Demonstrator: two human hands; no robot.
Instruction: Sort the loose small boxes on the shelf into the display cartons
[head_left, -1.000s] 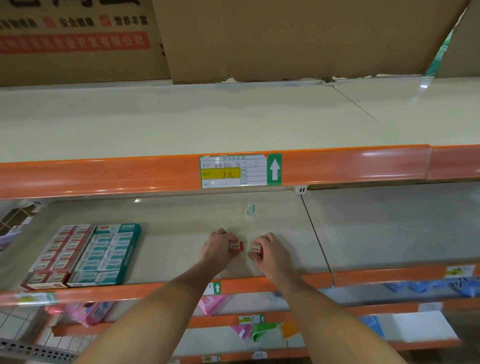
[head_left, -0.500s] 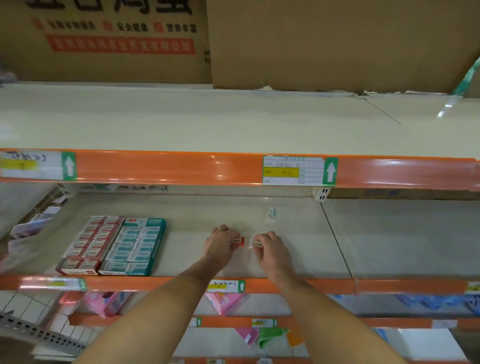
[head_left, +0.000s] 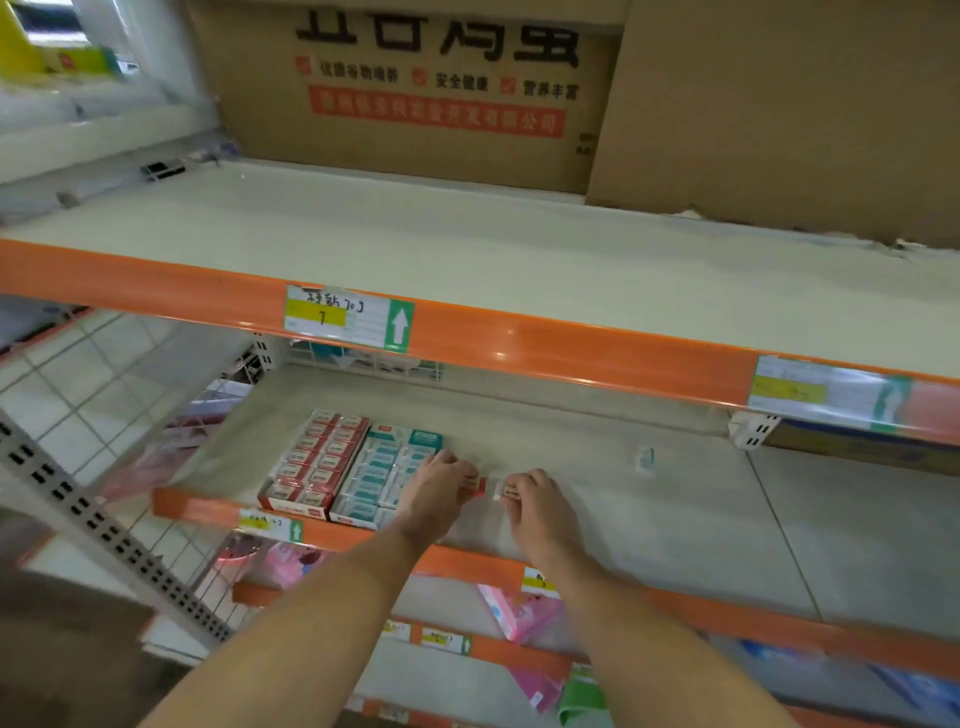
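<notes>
2 hands (head_left: 485, 496) each pinch 1 small box (head_left: 474, 483) beside 2 display cartons (head_left: 358, 470).

- Both hands sit on the middle shelf (head_left: 649, 525), the left hand (head_left: 431, 493) beside the right hand (head_left: 535, 506).
- Each hand's fingers hold a small box; the two boxes (head_left: 472, 482) (head_left: 508, 490) are just beside each other.
- Two display cartons (head_left: 311, 465) (head_left: 384, 475) lie side by side, left of the left fingers; the nearer one touches that hand.
- One loose small box (head_left: 644, 459) lies behind and right of the right fingers.
- Big cardboard boxes (head_left: 441, 88) stand on the top shelf, behind.
</notes>
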